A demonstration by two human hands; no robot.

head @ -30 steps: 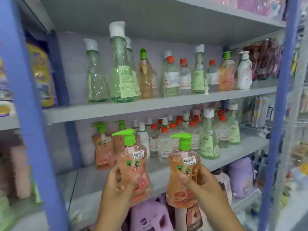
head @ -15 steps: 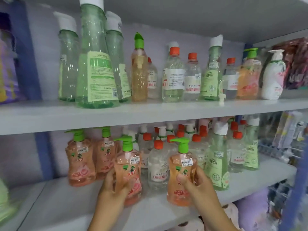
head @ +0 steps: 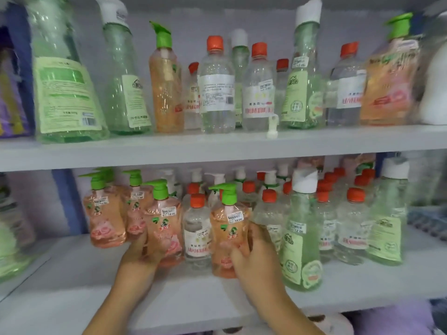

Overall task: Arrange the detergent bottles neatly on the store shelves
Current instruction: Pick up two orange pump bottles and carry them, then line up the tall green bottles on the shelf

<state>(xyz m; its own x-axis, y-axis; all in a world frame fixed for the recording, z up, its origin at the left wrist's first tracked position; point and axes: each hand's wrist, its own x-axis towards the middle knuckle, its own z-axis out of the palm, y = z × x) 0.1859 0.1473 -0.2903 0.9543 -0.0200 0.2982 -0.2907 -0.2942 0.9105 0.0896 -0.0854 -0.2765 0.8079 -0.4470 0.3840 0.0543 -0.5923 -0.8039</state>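
Near the front edge of the lower grey shelf [head: 72, 286], the left hand [head: 137, 259] and right hand [head: 256, 257] each grip 1 clear peach-orange plastic pump bottle, left [head: 164, 228] and right [head: 228, 228], both with green pump tops and white price stickers.

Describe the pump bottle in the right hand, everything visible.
The pump bottle is clear plastic filled with peach-orange liquid, topped by a green pump whose spout points left. It carries a white price sticker and a green logo. It stands upright at the lower shelf, beside a red-capped clear bottle. The right hand grips its right side.
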